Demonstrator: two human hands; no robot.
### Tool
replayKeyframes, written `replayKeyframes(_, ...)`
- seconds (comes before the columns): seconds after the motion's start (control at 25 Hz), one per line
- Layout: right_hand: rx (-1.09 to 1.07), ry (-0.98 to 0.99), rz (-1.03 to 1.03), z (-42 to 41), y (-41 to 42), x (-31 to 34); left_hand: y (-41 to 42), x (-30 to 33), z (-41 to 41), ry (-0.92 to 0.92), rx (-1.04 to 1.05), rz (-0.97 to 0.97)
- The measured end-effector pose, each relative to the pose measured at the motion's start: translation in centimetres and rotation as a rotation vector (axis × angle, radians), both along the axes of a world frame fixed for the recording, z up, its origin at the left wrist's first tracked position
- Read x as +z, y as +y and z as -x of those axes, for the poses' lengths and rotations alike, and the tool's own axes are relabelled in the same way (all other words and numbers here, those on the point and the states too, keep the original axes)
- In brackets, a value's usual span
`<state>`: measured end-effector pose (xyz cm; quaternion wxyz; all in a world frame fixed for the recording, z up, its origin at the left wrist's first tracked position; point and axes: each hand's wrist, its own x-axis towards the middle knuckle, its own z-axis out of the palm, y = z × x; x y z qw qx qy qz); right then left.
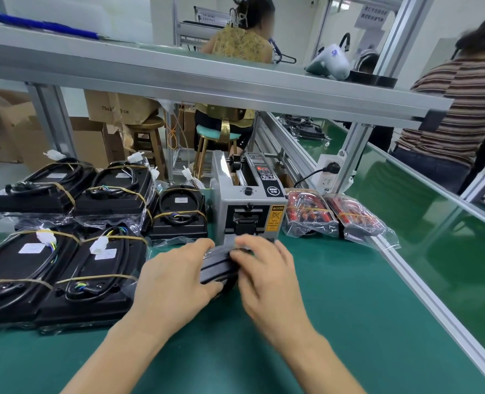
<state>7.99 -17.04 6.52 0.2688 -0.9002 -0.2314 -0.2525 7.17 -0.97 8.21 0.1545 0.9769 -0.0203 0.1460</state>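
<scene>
Black bagged unit was held just above the green mat, directly in front of the outlet of the automatic tape dispenser, near it but apart from its housing; the clear bag was wrapped round the unit, with a loose edge at the top.

Step judged: sealing the bag, with a short tape strip waiting at the outlet; the next move probably calls for pulling that strip free and pressing it flat across the bag's fold without letting the fold open.

Left hand gripped the unit's left end, thumb on top, fingers curled under; forearm came in low from the lower left. Right hand lay over the right end, fingers bent onto the top edge and holding it; motion blur hid whether the fingertips also pinched tape; cannot tell.

Surroundings: bagged black units with banded cables to the left; two bagged red units right of the dispenser; conveyor belt beyond the rail.
</scene>
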Motion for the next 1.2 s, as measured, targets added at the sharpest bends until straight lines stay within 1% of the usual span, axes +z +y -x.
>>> replayKeyframes(0.04,-0.059,-0.075,0.033,0.5,0.4,-0.6,0.1,0.1,-0.2,-0.002,0.008,0.002)
replayKeyframes(0.12,-0.076,-0.105,0.015,0.9,1.1,-1.4,0.2,0.2,-0.4,-0.009,0.004,0.01)
replayKeyframes(0.2,-0.08,-0.067,-0.039,0.5,1.6,-0.9,0.1,0.1,-0.7,-0.024,-0.011,0.005)
replayKeyframes(0.44,-0.012,0.044,0.033,-0.6,1.3,0.0,0.2,-0.1,-1.0,-0.061,-0.002,-0.019)
replayKeyframes(0.56,-0.007,0.017,0.022,-0.6,0.9,-0.5,0.3,0.2,-1.2,-0.04,0.005,0.013)
replayKeyframes(0.64,0.024,0.033,0.06,-0.6,0.7,-0.7,0.5,0.5,-1.0,-0.035,-0.007,0.069)
replayKeyframes(0.72,0.126,0.113,0.15,-0.6,0.7,-0.1,0.9,0.8,-0.6,-0.034,-0.039,0.199)
replayKeyframes(0.8,0.21,0.146,0.21,-0.6,0.9,0.9,1.5,1.1,-0.3,-0.008,-0.119,0.472)
replayKeyframes(0.84,0.221,0.113,0.2,-0.6,0.9,1.6,1.8,1.2,-0.2,-0.003,-0.163,0.607)
replayKeyframes(0.88,0.212,0.057,0.142,-0.7,0.8,2.3,2.2,1.2,-0.2,-0.013,-0.196,0.716)
replayKeyframes(0.96,0.136,-0.041,-0.094,-0.7,-0.1,3.2,2.8,0.8,-0.2,-0.042,-0.24,0.914)
replayKeyframes(1.0,0.087,-0.047,-0.219,-0.7,-0.7,3.4,3.2,0.6,-0.1,-0.061,-0.258,1.012)
replayKeyframes(1.04,0.049,-0.007,-0.326,-0.6,-1.4,3.6,3.5,0.2,0.0,-0.088,-0.278,1.094)
replayKeyframes(1.08,0.042,0.08,-0.421,-0.5,-2.1,3.7,3.7,-0.2,0.1,-0.116,-0.298,1.165)
replayKeyframes(1.16,0.099,0.289,-0.578,-0.2,-2.8,3.7,3.8,-1.4,0.2,-0.16,-0.339,1.309)
replayKeyframes(1.2,0.128,0.357,-0.623,-0.2,-3.0,3.6,3.7,-2.0,0.3,-0.177,-0.36,1.388)
